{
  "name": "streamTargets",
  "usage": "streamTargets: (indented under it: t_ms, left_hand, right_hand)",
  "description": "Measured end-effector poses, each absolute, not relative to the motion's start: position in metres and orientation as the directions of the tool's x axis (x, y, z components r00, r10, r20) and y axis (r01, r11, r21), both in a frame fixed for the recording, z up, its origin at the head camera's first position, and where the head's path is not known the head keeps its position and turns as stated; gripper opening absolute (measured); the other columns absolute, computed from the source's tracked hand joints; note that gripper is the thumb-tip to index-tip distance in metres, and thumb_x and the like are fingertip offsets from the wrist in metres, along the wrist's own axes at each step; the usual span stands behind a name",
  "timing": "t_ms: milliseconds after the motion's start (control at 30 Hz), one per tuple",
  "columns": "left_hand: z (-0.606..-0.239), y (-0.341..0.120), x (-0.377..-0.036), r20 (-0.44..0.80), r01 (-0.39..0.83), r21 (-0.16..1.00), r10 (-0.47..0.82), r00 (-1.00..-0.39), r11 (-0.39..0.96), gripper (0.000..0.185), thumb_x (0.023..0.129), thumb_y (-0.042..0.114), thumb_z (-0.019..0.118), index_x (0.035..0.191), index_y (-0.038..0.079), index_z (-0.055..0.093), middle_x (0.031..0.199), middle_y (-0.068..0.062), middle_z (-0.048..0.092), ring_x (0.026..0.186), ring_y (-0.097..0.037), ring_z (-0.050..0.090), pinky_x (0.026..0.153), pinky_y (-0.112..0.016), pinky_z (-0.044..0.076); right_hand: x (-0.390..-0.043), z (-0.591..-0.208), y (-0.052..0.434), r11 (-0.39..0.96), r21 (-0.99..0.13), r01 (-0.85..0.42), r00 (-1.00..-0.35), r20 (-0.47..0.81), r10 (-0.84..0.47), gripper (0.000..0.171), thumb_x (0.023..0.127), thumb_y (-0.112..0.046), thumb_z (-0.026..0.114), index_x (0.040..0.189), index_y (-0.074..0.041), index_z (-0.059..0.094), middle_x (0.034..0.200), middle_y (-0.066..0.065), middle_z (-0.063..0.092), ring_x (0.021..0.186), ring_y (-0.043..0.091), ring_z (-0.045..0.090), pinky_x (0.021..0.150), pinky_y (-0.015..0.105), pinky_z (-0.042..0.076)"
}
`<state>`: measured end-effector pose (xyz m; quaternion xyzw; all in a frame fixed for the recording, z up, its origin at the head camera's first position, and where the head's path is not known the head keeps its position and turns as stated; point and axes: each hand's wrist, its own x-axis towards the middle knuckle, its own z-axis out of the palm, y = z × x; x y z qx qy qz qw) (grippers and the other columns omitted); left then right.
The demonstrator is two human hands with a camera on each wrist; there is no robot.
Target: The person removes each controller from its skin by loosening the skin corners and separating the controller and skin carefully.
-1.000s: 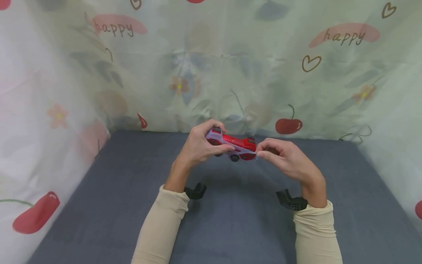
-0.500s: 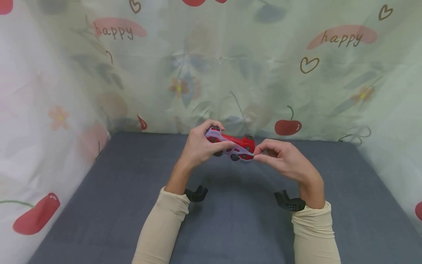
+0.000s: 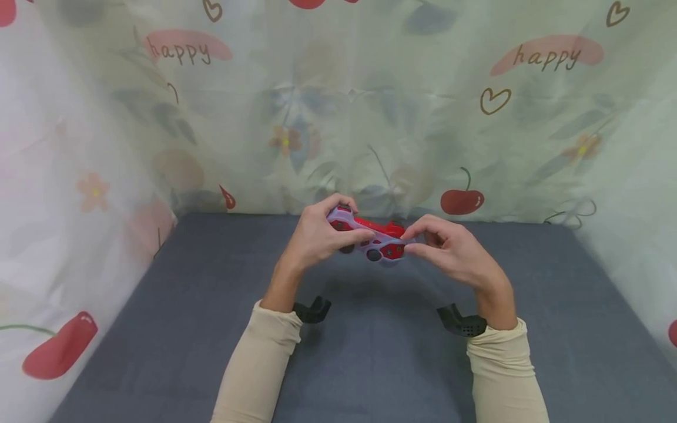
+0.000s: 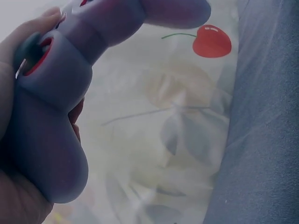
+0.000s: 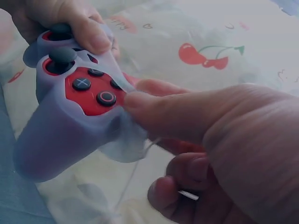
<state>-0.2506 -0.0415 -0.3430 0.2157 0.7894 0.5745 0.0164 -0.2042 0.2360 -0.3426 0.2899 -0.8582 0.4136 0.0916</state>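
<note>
A red game controller (image 3: 372, 225) is held up above the table, tilted with its right end lower. A translucent purple silicone cover (image 5: 56, 140) wraps its grips, leaving the red button face (image 5: 88, 105) and dark thumbsticks (image 5: 63, 55) exposed. My left hand (image 3: 324, 232) grips the far left end, thumb across the front. In the left wrist view the cover (image 4: 51, 144) fills that palm. With thumb and index finger, my right hand (image 3: 452, 247) pinches the cover's stretched edge beside the face buttons. Its other fingers curl below.
A dark grey cloth covers the table (image 3: 370, 352). Behind it hangs a printed curtain (image 3: 338, 129) with cherries and flowers, and more curtain closes both sides. Black camera mounts (image 3: 462, 322) sit at both wrists.
My right hand has shifted slightly left, still pinching the cover's edge. More of the red face with its buttons shows at the controller's right end. The left hand keeps its hold.
</note>
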Motion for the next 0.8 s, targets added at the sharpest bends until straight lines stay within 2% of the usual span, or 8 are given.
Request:
streamTargets:
  t_ms: [100, 300, 567, 700, 800]
  left_hand:
    - [-0.344, -0.042, -0.252, 0.221, 0.319, 0.916, 0.358, -0.907, 0.243, 0.042, 0.077, 0.040, 0.090, 0.106, 0.026, 0.063, 0.086, -0.010, 0.068, 0.067, -0.026, 0.071, 0.061, -0.037, 0.062]
    - [-0.345, -0.046, -0.253, 0.239, 0.318, 0.922, 0.325, -0.915, 0.219, 0.042, 0.077, 0.039, 0.090, 0.106, 0.027, 0.063, 0.086, -0.009, 0.068, 0.068, -0.027, 0.071, 0.062, -0.038, 0.062]
    - [-0.344, -0.045, -0.252, 0.262, 0.300, 0.944, 0.239, -0.935, 0.137, 0.045, 0.076, 0.042, 0.090, 0.106, 0.025, 0.061, 0.087, -0.010, 0.069, 0.071, -0.029, 0.071, 0.063, -0.040, 0.062]
    - [-0.345, -0.045, -0.253, 0.308, 0.340, 0.930, 0.208, -0.928, 0.141, 0.044, 0.077, 0.042, 0.090, 0.106, 0.026, 0.061, 0.088, -0.008, 0.068, 0.071, -0.028, 0.069, 0.061, -0.039, 0.062]
    - [-0.346, -0.045, -0.253, 0.331, 0.364, 0.919, 0.205, -0.921, 0.152, 0.044, 0.076, 0.040, 0.090, 0.106, 0.026, 0.061, 0.086, -0.008, 0.069, 0.069, -0.026, 0.069, 0.061, -0.038, 0.062]
  right_hand:
    - [-0.206, -0.345, 0.234, 0.470, -0.645, -0.603, -0.796, 0.441, -0.415, 0.020, 0.091, -0.005, 0.075, 0.105, -0.019, 0.072, 0.088, -0.005, 0.058, 0.061, 0.012, 0.044, 0.057, 0.027, 0.040]
    - [-0.209, -0.348, 0.224, 0.455, -0.620, -0.639, -0.769, 0.526, -0.364, 0.021, 0.089, 0.001, 0.075, 0.102, -0.015, 0.073, 0.088, -0.003, 0.059, 0.064, 0.011, 0.045, 0.059, 0.024, 0.040]
    - [-0.217, -0.355, 0.207, 0.417, -0.477, -0.774, -0.596, 0.771, -0.225, 0.023, 0.079, 0.014, 0.077, 0.096, -0.001, 0.073, 0.084, 0.009, 0.062, 0.070, 0.007, 0.048, 0.063, 0.015, 0.041]
    - [-0.219, -0.359, 0.203, 0.390, -0.506, -0.769, -0.604, 0.775, -0.186, 0.023, 0.080, 0.015, 0.076, 0.098, 0.002, 0.072, 0.090, 0.014, 0.064, 0.072, 0.007, 0.051, 0.064, 0.014, 0.044]
    - [-0.220, -0.362, 0.203, 0.365, -0.570, -0.736, -0.657, 0.730, -0.188, 0.023, 0.083, 0.015, 0.074, 0.101, 0.002, 0.070, 0.100, 0.014, 0.064, 0.069, 0.007, 0.050, 0.062, 0.015, 0.044]
